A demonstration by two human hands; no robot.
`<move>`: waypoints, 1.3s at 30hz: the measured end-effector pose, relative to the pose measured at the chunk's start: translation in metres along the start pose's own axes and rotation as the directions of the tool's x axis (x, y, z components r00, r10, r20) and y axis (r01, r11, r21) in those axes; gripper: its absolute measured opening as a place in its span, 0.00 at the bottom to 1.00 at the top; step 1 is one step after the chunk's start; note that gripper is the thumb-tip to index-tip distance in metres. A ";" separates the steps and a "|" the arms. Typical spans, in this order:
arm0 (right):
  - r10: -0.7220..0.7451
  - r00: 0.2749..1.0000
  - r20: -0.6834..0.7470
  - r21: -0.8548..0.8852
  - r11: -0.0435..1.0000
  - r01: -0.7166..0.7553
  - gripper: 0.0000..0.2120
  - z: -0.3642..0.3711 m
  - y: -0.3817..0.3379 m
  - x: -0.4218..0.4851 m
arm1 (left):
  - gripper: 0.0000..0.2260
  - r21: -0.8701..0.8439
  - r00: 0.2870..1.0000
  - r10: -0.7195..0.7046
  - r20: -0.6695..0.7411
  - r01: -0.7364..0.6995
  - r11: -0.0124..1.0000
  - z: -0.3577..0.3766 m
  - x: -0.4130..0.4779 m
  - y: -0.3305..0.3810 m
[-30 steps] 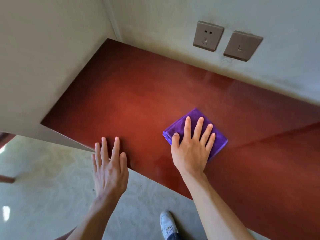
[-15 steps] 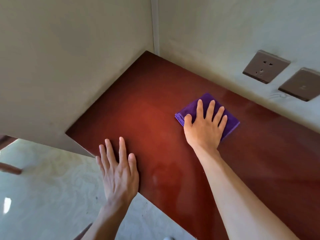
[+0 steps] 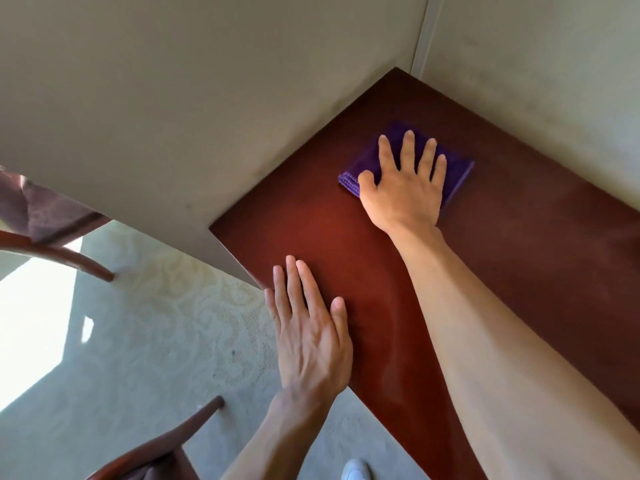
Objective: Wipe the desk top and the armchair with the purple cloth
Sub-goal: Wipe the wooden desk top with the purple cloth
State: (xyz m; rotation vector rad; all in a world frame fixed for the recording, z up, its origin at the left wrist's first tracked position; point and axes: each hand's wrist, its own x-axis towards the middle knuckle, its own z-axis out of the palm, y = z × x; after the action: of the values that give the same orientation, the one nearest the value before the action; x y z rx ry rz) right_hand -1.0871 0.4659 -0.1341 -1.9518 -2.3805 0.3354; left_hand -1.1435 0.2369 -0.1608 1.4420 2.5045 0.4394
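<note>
Pressing the right hand (image 3: 403,188) flat on a folded purple terry cloth (image 3: 458,174), fingers straight and spread, curled round nothing. Covering most of the cloth with palm and fingers, leaving only a folded edge beside the thumb, a strip past the little finger and a blurred corner beyond the fingertips. Lying with the cloth on a glossy red-brown wooden bench (image 3: 311,233), in toward the corner where two beige walls (image 3: 173,98) meet, ahead of the right fingertips. Reaching the right forearm across the bench from the lower right.

Resting the left hand (image 3: 311,337) open and flat on the bench too, fingers straight and close together, holding nothing. Straddling the bench's near edge: thumb side on the wood, little-finger side and wrist past the edge, over the floor. Set well apart from the cloth, nearer the body than the right hand and off to its left, with bare wood between.

Below and left of the left hand, a pale patterned carpet (image 3: 156,323) with a bright patch of sunlight. Near the left wrist, part of a red-brown wooden armchair (image 3: 180,434): a curved arm with dark upholstery under it. Farther left of the left hand, a red-brown chair leg (image 3: 59,252) with brownish fabric above. Just right of the left forearm, the toe of a white shoe (image 3: 355,471) on the carpet.
</note>
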 end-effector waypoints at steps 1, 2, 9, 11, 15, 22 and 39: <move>-0.048 0.999 0.012 0.002 0.999 0.048 0.33 0.002 -0.012 -0.004 | 0.31 -0.021 1.000 -0.003 0.002 0.003 1.000 -0.001 0.000 0.000; -0.092 0.995 0.025 0.003 0.996 0.092 0.33 0.004 -0.024 -0.009 | 0.31 -0.047 1.000 -0.005 0.002 0.005 0.999 -0.002 0.000 0.000; -0.389 0.920 0.053 0.041 0.921 0.387 0.33 0.019 -0.082 -0.073 | 0.35 -0.313 0.996 0.072 -0.051 -0.084 0.946 -0.011 -0.004 -0.008; -0.461 0.882 0.098 0.055 0.887 0.458 0.33 0.022 -0.089 -0.095 | 0.37 -0.410 0.992 0.056 -0.117 -0.099 0.907 -0.023 -0.010 -0.014; -0.583 0.788 0.199 0.143 0.812 0.565 0.30 0.012 -0.080 -0.135 | 0.30 -0.452 0.955 0.034 -0.294 -0.170 0.876 -0.056 -0.007 -0.024; -0.071 0.997 0.032 0.196 0.979 0.063 0.23 -0.023 0.061 -0.128 | 0.25 -0.038 0.990 0.100 0.103 -0.097 0.995 -0.059 0.065 -0.018; -0.047 0.987 0.156 0.162 0.987 0.021 0.27 -0.024 0.142 -0.138 | 0.25 0.168 0.953 0.281 0.114 -0.298 0.940 -0.005 -0.066 0.055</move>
State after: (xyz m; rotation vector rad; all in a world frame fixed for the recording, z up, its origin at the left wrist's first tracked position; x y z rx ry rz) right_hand -0.9176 0.3607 -0.1244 -1.8766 -2.3905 0.6826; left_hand -1.0685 0.2051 -0.1333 1.8701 2.3198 0.1884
